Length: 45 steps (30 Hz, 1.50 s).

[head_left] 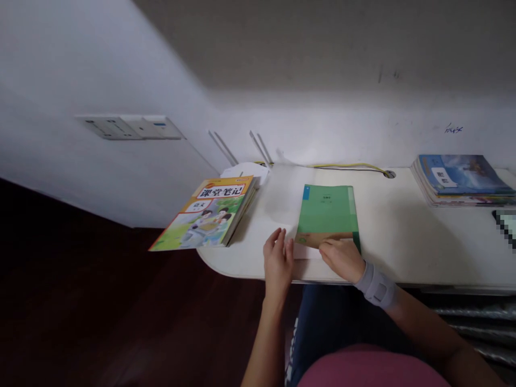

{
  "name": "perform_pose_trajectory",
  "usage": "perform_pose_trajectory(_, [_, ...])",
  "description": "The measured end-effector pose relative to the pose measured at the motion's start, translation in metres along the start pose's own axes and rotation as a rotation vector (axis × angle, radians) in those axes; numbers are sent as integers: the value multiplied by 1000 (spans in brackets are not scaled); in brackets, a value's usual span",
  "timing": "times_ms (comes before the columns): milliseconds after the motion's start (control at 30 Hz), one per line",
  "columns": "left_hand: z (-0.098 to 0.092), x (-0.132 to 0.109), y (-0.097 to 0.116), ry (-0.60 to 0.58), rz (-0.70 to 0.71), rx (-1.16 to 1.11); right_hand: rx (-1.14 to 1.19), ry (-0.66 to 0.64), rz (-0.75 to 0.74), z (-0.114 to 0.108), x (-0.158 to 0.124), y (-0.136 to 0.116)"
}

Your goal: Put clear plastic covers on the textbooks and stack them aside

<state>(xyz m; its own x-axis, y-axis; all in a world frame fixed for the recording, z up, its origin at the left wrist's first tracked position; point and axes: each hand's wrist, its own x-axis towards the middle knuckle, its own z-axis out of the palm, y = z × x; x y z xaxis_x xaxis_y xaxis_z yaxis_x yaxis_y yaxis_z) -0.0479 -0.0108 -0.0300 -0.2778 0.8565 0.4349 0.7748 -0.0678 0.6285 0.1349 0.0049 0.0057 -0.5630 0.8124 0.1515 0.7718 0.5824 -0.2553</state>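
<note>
A green book (327, 212) with a brown band along its lower edge lies on the white desk in front of me. My right hand (342, 259), with a grey band on its wrist, has its fingers closed on the book's lower edge. White paper (306, 252) shows below the brown band, between my two hands. By the lower left corner of the book is my left hand (279, 260), upright with its fingers stretched out and holding nothing. Whether its fingertips touch the book I cannot tell.
Books with a colourful cover (207, 212) overhang the white desk's (387, 231) left end. Behind them stands a white router (256, 171) with antennas. A yellow cable (346, 165) runs along the wall. At right are a book stack (463, 180) and a partly seen device (507, 226).
</note>
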Motion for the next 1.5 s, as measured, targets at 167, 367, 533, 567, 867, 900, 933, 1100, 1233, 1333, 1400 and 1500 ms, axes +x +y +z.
perform_pose_trajectory(167, [17,-5,41,-96,124,-189,296,352,138,7,-17,9])
perform_pose_trajectory(367, [65,5,112,-416,426,-108,334,488,196,-8,-61,60])
perform_pose_trajectory(533, [88,2,136,-499,612,143,-28,412,359,-18,-112,119])
perform_pose_trajectory(567, [91,-1,137,-521,653,185,-96,362,376,-18,-121,125])
perform_pose_trajectory(867, [110,-16,143,-606,834,262,-255,155,381,-8,-148,123])
perform_pose_trajectory(900, [111,-17,143,-608,836,262,-254,155,378,-8,-148,123])
perform_pose_trajectory(933, [111,-17,143,-610,835,263,-252,155,374,-9,-148,124])
perform_pose_trajectory(1100, [111,-16,143,-637,858,251,-234,161,348,-12,-150,128])
perform_pose_trajectory(1233, [110,-16,145,-659,875,250,-235,159,329,-14,-150,129])
perform_pose_trajectory(1333, [110,-16,145,-661,873,262,-251,153,320,-15,-150,129])
perform_pose_trajectory(1400, [111,-16,145,-663,874,262,-257,147,313,-16,-150,130])
perform_pose_trajectory(1500, [111,-16,145,-671,867,252,-245,144,307,-15,-151,133])
